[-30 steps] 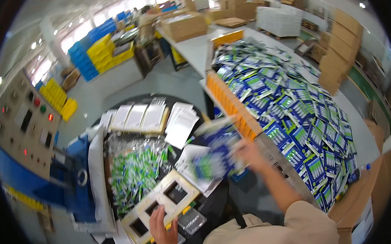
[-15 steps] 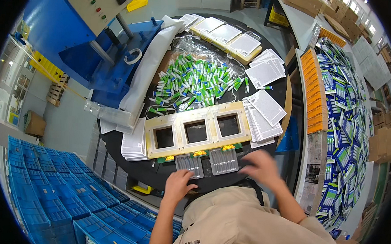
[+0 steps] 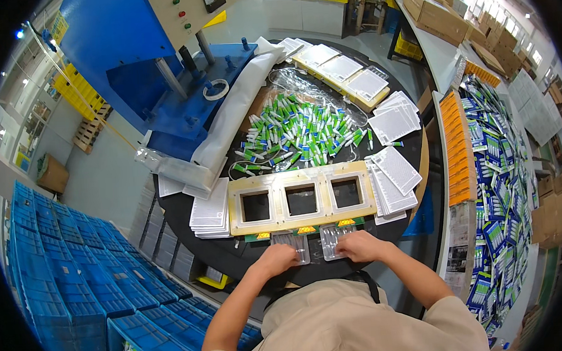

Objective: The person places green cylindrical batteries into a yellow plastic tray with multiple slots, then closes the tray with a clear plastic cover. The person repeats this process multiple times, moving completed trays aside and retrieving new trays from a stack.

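Note:
My left hand (image 3: pixel 279 259) has its fingers bent at the near left edge of a clear plastic blister tray (image 3: pixel 302 252). My right hand (image 3: pixel 360 246) pinches a second clear blister tray (image 3: pixel 328 237) from its right side. Both ribbed trays lie side by side against the near edge of a cream frame jig (image 3: pixel 323 195) with three square windows. Beyond the jig is a heap of small green-and-white tubes (image 3: pixel 304 130) with blue parts. Fingertips of both hands are partly hidden.
White printed cards lie in stacks left (image 3: pixel 208 211) and right (image 3: pixel 395 179) of the jig. Another jig (image 3: pixel 339 77) with cards sits at the far edge. A blue press (image 3: pixel 122 63) stands at left, blue crates (image 3: pixel 70 269) below it, packed blister cards (image 3: pixel 495 209) at right.
Both hands have moved in to the two trays; my right hand came leftward from beside its tray. The whole view has shifted slightly.

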`<state>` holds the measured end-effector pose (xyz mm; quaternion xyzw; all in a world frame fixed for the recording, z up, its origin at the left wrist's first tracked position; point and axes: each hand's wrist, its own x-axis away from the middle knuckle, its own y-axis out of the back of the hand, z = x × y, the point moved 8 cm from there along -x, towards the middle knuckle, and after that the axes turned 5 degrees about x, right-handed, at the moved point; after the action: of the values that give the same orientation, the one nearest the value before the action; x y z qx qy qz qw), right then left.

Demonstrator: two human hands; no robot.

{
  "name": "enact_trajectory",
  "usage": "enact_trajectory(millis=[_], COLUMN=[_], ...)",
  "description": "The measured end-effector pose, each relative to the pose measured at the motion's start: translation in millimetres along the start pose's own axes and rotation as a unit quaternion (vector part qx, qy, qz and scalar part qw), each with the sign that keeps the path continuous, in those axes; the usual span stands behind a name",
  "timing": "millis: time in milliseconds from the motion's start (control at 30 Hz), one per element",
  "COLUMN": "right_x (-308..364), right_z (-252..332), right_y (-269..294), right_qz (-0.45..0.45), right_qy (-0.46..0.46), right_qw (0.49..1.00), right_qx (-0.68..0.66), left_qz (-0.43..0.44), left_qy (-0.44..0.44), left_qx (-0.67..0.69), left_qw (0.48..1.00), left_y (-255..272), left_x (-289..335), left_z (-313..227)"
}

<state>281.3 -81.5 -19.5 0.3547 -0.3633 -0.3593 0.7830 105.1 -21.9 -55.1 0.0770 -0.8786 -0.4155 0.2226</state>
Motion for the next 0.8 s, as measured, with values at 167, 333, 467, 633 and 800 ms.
enact_trajectory(millis=[167,333,467,633,800], right_x=[36.3,24.6,-65.5,-118.6,-79.2], right_z=[45.1,53.3,44.0,8.8,12.9], right_y=[56.0,118.4,95.9,30.3,60.0], right_qz=[-0.233,-0.422,-0.397,-0.28,-0.332], right_qy=[0.02,0.025,0.043,0.02,0.061], right_qw=[0.97,0.906,0.904,0.952,0.94], right_qx=[0.062,-0.029,0.15,0.122,-0.049], left_qz=[-0.11,-0.171,-0.31,-0.334,-0.312], left_qy=[-0.065,-0.037,-0.009,-0.01,0.004], left_qx=[-0.129,-0.083,-0.033,-0.179,-0.167], left_qw=[0.983,0.981,0.95,0.925,0.935], left_y=[8.2,77.7,149.3,154.0,102.3], left_x=[17.1,49.6,92.7,59.6,35.0], left_z=[-37.2,-62.1,-60.6,4.2,62.4])
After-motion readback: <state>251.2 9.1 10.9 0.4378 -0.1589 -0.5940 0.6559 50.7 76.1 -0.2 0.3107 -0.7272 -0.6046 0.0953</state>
